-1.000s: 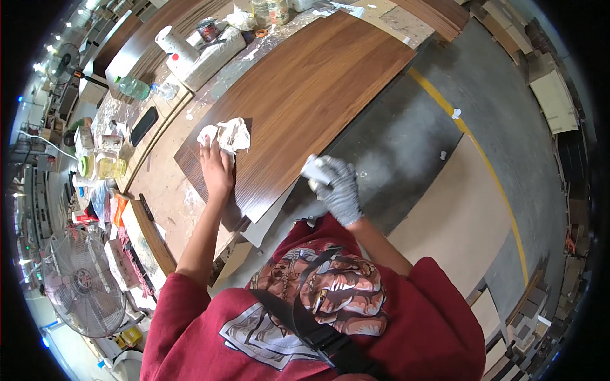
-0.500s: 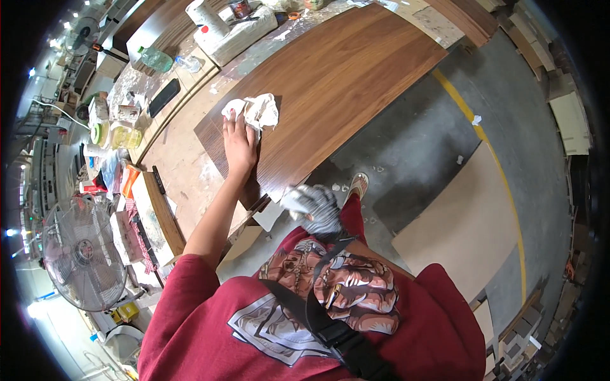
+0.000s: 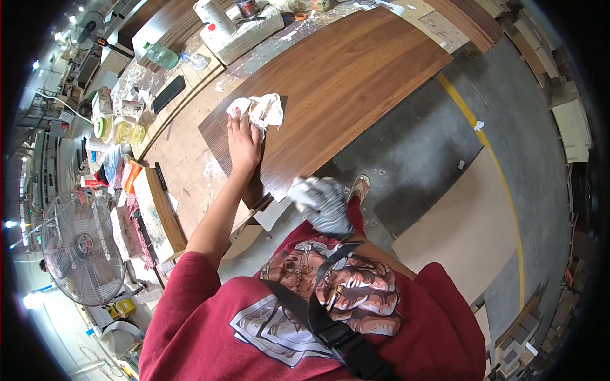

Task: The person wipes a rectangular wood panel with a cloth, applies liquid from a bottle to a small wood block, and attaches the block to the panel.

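Note:
A wood-grain panel [image 3: 343, 82] lies across the workbench, its near corner reaching toward me. On its left part rests a crumpled white cloth [image 3: 267, 109]. My bare left hand [image 3: 244, 145] is stretched out at the panel's left end, with the fingertips laid on the near edge of the cloth. My right hand [image 3: 321, 204] wears a grey and white glove and hovers in front of my body, close to the panel's near corner. Blur hides how its fingers are set, and nothing shows in them.
Left on the bench are a black phone [image 3: 168, 93], a green bottle [image 3: 161, 56] and a yellow-tinted jar [image 3: 129, 133]. A paper roll [image 3: 214, 18] stands at the back. A fan [image 3: 84, 247] is at far left. A brown board [image 3: 467, 222] lies on the floor at right.
My gloved right hand has shifted slightly to the right and its fingers have turned. My left hand and the cloth keep their places on the panel. The whole view has shifted slightly.

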Demonstrator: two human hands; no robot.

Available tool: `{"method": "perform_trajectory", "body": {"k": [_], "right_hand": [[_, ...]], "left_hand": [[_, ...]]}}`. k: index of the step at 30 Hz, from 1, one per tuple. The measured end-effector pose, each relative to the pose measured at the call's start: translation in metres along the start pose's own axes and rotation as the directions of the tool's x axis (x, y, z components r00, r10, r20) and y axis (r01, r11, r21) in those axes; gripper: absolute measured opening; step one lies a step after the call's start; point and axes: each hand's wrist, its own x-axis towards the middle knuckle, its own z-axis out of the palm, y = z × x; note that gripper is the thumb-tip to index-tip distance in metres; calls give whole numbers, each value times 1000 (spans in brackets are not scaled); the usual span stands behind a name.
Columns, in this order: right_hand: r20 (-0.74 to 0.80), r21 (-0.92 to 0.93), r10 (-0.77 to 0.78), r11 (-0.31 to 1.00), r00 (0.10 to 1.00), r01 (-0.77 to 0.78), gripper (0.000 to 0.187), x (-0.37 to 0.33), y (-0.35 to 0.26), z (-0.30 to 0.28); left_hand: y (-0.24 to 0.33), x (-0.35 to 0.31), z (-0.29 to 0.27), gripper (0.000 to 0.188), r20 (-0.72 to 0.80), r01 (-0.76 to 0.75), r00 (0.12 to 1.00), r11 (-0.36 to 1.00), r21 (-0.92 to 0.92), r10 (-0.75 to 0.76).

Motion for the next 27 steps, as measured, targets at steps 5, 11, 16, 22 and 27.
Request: {"method": "perform_trajectory", "body": {"k": [5, 11, 16, 22, 27], "right_hand": [[101, 110, -24, 994, 995, 13, 52, -15, -11, 25], [58, 41, 171, 984, 984, -173, 47, -17, -7, 12], [195, 89, -62, 995, 979, 45, 41, -20, -10, 30], [54, 99, 78, 992, 995, -83, 39, -24, 12, 20], [188, 121, -136, 986, 973, 115, 37, -21, -5, 39]], "left_hand": [[2, 1, -4, 47, 2, -2, 1000, 1000, -4, 2], [4, 1, -3, 47, 11, 11, 1000, 1000, -9, -11], [4, 1, -4, 47, -11, -20, 1000, 1000, 7, 21], [1, 0, 0, 46, -19, -32, 999, 999, 15, 32], [5, 3, -3, 44, -19, -24, 1000, 1000, 1, 24]]}}
